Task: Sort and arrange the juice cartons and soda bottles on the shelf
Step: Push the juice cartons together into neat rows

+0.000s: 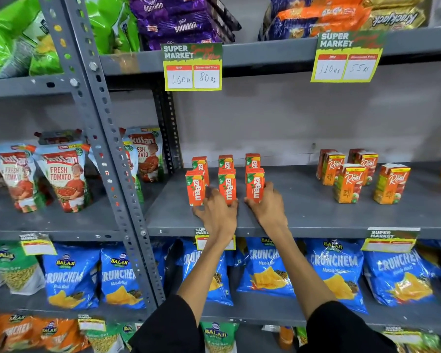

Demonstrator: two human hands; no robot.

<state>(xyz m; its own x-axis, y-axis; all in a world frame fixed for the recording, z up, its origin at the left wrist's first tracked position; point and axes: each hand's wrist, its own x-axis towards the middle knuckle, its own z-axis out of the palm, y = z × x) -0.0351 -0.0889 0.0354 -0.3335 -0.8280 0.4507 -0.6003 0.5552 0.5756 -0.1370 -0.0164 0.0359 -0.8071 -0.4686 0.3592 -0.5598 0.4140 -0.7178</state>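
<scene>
Small red-orange Maaza juice cartons (227, 178), six of cardboard, standing upright in two rows of three at the centre of the frame on the grey metal shelf (316, 212), front row close to the edge. Left hand (218, 212) cupped low around the front middle carton (227, 187), fingers reaching toward the front left carton (195, 188); a loose hold rather than a lift, by the look of it. Right hand (267, 205) wrapped around the front right carton (255, 184), thumb at its foot, fingers behind. Step in hand, as judged: squaring up and spacing the front row against the back one. Further right in the frame, well apart, orange-and-green Real juice cartons (362, 174) standing in a looser cluster (some turned at an angle). No soda bottles in view. Next move likely calling for a gentle sideways nudge to even the gaps without tipping these narrow boxes, then a reach across to the right-hand cluster to line it up likewise.
</scene>
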